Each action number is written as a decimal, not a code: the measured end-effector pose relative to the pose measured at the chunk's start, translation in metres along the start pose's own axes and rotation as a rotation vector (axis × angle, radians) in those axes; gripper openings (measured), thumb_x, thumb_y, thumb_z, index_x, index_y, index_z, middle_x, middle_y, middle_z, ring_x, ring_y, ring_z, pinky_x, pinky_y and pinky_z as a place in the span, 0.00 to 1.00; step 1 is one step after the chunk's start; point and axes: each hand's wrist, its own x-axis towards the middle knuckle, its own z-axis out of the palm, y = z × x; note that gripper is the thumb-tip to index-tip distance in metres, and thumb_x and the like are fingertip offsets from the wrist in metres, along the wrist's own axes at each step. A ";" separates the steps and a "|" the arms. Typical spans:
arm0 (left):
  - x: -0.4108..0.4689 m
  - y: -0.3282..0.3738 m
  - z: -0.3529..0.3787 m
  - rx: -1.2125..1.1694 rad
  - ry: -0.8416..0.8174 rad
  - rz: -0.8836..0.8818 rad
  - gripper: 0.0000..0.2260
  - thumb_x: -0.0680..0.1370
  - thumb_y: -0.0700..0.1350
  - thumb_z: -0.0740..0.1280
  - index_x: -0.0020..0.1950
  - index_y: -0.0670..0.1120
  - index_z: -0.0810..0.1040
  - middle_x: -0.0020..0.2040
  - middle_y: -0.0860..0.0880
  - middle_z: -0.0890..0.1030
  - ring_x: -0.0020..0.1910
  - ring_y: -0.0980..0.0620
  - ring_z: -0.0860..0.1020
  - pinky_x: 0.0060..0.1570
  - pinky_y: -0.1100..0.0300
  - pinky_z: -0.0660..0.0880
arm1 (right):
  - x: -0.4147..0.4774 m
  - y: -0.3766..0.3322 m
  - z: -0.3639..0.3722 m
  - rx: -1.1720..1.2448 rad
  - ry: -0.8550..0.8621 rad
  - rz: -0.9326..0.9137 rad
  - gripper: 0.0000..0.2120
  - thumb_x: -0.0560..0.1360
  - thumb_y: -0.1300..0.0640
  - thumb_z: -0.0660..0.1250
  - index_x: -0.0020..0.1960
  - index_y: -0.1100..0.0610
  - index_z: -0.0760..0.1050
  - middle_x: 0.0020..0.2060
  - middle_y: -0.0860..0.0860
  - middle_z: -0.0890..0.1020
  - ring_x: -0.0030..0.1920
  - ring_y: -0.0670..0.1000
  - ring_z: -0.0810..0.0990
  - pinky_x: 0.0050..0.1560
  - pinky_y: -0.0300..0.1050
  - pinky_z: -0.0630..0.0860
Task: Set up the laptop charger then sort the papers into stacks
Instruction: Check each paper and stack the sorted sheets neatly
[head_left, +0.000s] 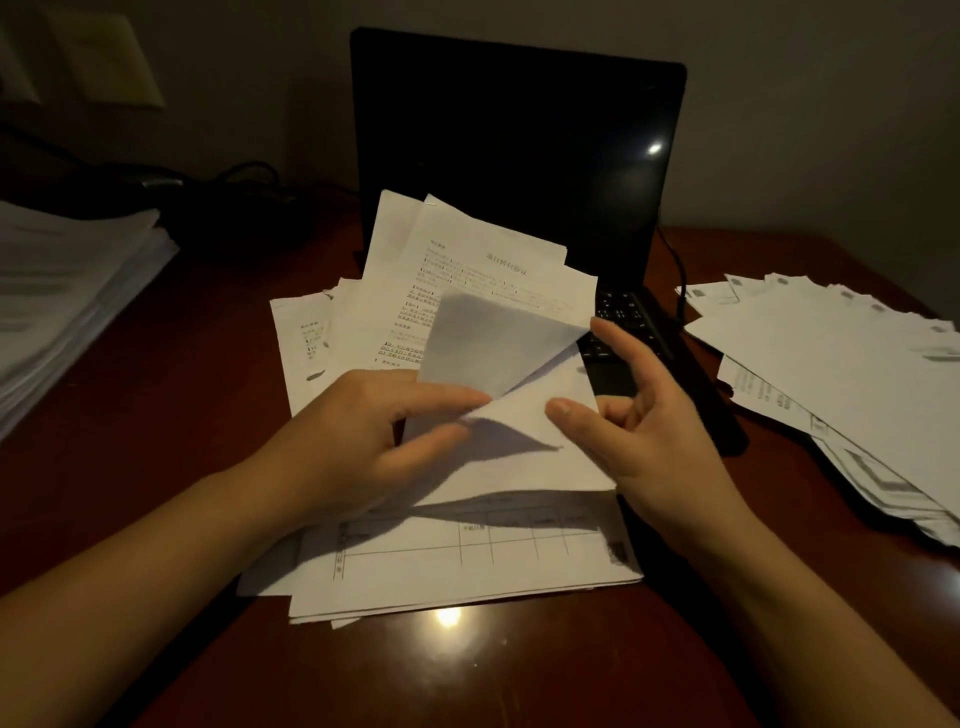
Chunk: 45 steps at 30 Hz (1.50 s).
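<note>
Now mid-sort, a stack (78, 280) lies well left of the left hand (374, 431), whose finger and thumb pinch a curling sheet (498, 353) above the loose pile (467, 561) on the laptop (519, 156). The right hand (649, 441), thumb on the sheet and fingers spread behind, shares the hold. Separating one sheet cleanly looks wise before it joins a stack, perhaps the fanned papers (831, 353) farther right.

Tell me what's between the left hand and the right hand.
In the head view, a partly folded white sheet spans the gap. The left hand and right hand each pinch it, atop the centre paper pile.
</note>
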 end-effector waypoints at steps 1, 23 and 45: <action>0.000 -0.001 0.001 0.007 0.029 0.019 0.14 0.79 0.58 0.63 0.62 0.58 0.79 0.47 0.62 0.79 0.43 0.63 0.78 0.35 0.69 0.75 | 0.000 0.000 -0.003 0.037 -0.020 0.008 0.39 0.75 0.57 0.70 0.79 0.42 0.56 0.35 0.52 0.85 0.38 0.47 0.86 0.38 0.39 0.82; -0.001 0.011 0.003 -0.155 0.074 -0.023 0.30 0.79 0.56 0.69 0.76 0.68 0.59 0.56 0.68 0.75 0.57 0.62 0.79 0.44 0.63 0.82 | 0.002 0.003 0.000 0.411 0.097 0.086 0.26 0.79 0.55 0.65 0.75 0.43 0.64 0.53 0.57 0.86 0.52 0.57 0.86 0.49 0.55 0.83; 0.016 -0.002 -0.016 -0.358 0.292 -0.499 0.37 0.76 0.48 0.73 0.79 0.62 0.58 0.71 0.61 0.70 0.69 0.59 0.69 0.67 0.54 0.70 | 0.006 0.001 -0.019 0.257 -0.066 0.087 0.15 0.80 0.66 0.64 0.65 0.56 0.76 0.55 0.52 0.86 0.55 0.54 0.86 0.48 0.47 0.84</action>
